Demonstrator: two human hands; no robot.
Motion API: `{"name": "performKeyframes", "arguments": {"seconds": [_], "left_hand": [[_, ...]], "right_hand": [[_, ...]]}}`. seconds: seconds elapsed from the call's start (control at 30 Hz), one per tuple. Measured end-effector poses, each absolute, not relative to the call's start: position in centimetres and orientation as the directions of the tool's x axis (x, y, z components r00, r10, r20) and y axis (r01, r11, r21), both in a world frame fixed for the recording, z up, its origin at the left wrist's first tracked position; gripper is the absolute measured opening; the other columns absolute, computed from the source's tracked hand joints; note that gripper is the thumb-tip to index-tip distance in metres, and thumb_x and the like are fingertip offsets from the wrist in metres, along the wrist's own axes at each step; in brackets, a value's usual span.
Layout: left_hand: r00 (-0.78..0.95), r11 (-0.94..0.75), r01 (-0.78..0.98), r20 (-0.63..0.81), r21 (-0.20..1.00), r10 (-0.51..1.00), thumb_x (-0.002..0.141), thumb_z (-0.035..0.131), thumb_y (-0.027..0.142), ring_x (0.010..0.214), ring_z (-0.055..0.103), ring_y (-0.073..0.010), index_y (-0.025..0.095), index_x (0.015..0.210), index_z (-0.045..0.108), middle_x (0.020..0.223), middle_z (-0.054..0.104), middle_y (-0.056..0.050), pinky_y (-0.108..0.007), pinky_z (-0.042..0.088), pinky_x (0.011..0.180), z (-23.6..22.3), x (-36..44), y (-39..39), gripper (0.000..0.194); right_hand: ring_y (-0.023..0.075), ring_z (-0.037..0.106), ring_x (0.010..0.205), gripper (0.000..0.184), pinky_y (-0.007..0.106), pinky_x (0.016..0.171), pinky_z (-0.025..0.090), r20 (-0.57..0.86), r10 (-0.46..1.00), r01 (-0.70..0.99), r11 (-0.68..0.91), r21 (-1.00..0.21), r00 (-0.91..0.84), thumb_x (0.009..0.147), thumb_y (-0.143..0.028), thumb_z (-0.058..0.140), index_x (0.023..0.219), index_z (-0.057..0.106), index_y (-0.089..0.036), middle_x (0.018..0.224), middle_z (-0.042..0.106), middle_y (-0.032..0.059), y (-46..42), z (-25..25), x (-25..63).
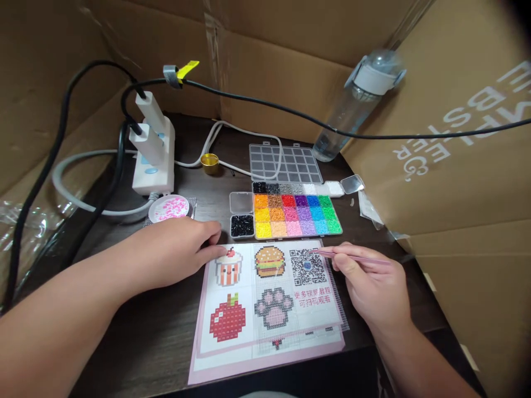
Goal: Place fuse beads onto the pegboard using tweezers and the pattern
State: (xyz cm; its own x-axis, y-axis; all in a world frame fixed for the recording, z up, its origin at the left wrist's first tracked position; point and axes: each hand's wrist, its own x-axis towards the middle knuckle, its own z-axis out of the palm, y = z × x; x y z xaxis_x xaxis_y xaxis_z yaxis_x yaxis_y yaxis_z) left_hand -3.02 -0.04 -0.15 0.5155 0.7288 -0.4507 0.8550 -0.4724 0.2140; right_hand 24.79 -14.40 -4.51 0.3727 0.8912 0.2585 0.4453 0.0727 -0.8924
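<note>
My right hand (373, 282) is closed around slim pink tweezers (352, 256), whose tips lie over the QR code. Beneath them lies a printed pattern sheet (240, 347) with a cupcake, burger, apple and paw print. A clear pegboard (342, 315) covers its right part. My left hand (186, 243) rests at the sheet's upper left corner, thumb by the cupcake's cherry, thumb and forefinger apart; its other fingers are mostly hidden. Just beyond it, a white dish (154, 211) holds pink and white beads. Behind the sheet stands a compartment box (257, 235) of coloured beads.
A small box of black beads (242, 225) sits left of the big box, whose clear lid (286, 163) lies open behind. A power strip (165, 171), gold cup (209, 163) and water bottle (352, 110) stand farther back. A black cable (257, 101) crosses above; cardboard walls (265, 55) surround the table.
</note>
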Motion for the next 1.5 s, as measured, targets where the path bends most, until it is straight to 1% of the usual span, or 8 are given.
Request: {"name": "performKeyframes", "arguments": {"seconds": [0.1,0.2,0.37,0.53,0.8,0.93,1.1,1.5], "left_hand": [[0.508,-0.462,0.86,-0.451,0.217,0.734,0.083,0.043,0.063,0.062,0.057,-0.0215,0.026,0.078,0.055,0.072,0.066,-0.006,-0.033,0.031,0.053,-0.2,-3.0,0.0,0.039],[0.504,-0.449,0.863,-0.451,0.23,0.737,0.082,0.044,0.065,0.06,0.056,-0.021,0.026,0.078,0.055,0.071,0.066,-0.006,-0.033,0.03,0.053,-0.4,-3.1,0.0,0.04],[0.51,-0.445,0.86,-0.441,0.248,0.739,0.082,0.044,0.064,0.059,0.055,-0.0205,0.026,0.076,0.056,0.069,0.065,-0.006,-0.033,0.03,0.054,-0.8,-3.3,0.1,0.04],[0.51,-0.454,0.86,-0.449,0.234,0.734,0.082,0.043,0.065,0.059,0.054,-0.0206,0.026,0.076,0.054,0.068,0.064,-0.006,-0.033,0.029,0.054,-0.8,-3.2,0.2,0.04],[0.509,-0.472,0.858,-0.459,0.202,0.728,0.082,0.042,0.065,0.062,0.056,-0.0217,0.027,0.079,0.054,0.071,0.065,-0.006,-0.034,0.03,0.054,-0.6,-3.1,0.2,0.04],[0.509,-0.46,0.86,-0.448,0.222,0.735,0.082,0.043,0.064,0.06,0.055,-0.0213,0.027,0.078,0.055,0.069,0.065,-0.006,-0.034,0.03,0.053,-0.7,-3.2,0.1,0.039],[0.522,-0.474,0.852,-0.431,0.222,0.736,0.082,0.042,0.063,0.06,0.055,-0.0211,0.027,0.077,0.054,0.069,0.065,-0.005,-0.034,0.032,0.053,-0.8,-3.3,0.1,0.038],[0.52,-0.487,0.851,-0.437,0.194,0.734,0.084,0.041,0.062,0.061,0.056,-0.0213,0.027,0.078,0.053,0.07,0.065,-0.005,-0.034,0.032,0.054,-1.0,-3.3,0.1,0.037]], "right_hand": [[0.0203,0.072,0.076,0.011,0.031,0.064,0.06,0.261,0.912,0.471,0.089,-0.878,0.315,0.083,-0.027,0.068,0.087,0.079,-0.029,0.086,0.078,0.0037,-13.9,-4.0,24.1],[0.0198,0.072,0.078,0.013,0.03,0.065,0.06,0.27,0.923,0.475,0.113,-0.873,0.276,0.084,-0.025,0.068,0.089,0.079,-0.031,0.086,0.078,0.002,-13.5,-3.9,23.7],[0.0179,0.071,0.074,0.016,0.028,0.063,0.059,0.279,0.907,0.504,0.089,-0.859,0.315,0.084,-0.022,0.068,0.089,0.079,-0.033,0.083,0.078,0.0002,-14.0,-4.5,24.2],[0.0167,0.071,0.074,0.019,0.027,0.061,0.059,0.256,0.917,0.52,0.065,-0.852,0.305,0.084,-0.021,0.067,0.09,0.078,-0.036,0.084,0.078,-0.0012,-14.6,-4.8,24.6],[0.0156,0.071,0.071,0.02,0.025,0.059,0.058,0.243,0.929,0.501,0.075,-0.862,0.279,0.083,-0.018,0.066,0.088,0.079,-0.033,0.083,0.078,-0.0015,-14.3,-4.4,24.2],[0.0148,0.071,0.07,0.019,0.023,0.056,0.056,0.241,0.936,0.522,0.075,-0.849,0.257,0.084,-0.018,0.066,0.088,0.079,-0.032,0.083,0.078,-0.0011,-14.4,-4.4,24.2],[0.0142,0.071,0.072,0.019,0.022,0.058,0.057,0.247,0.937,0.53,0.083,-0.844,0.246,0.084,-0.017,0.066,0.088,0.079,-0.031,0.084,0.078,-0.001,-14.3,-4.4,24.2],[0.0144,0.071,0.072,0.018,0.022,0.056,0.056,0.244,0.94,0.534,0.082,-0.842,0.24,0.084,-0.018,0.066,0.09,0.079,-0.03,0.084,0.078,0.0001,-14.3,-4.6,24.3]]}}
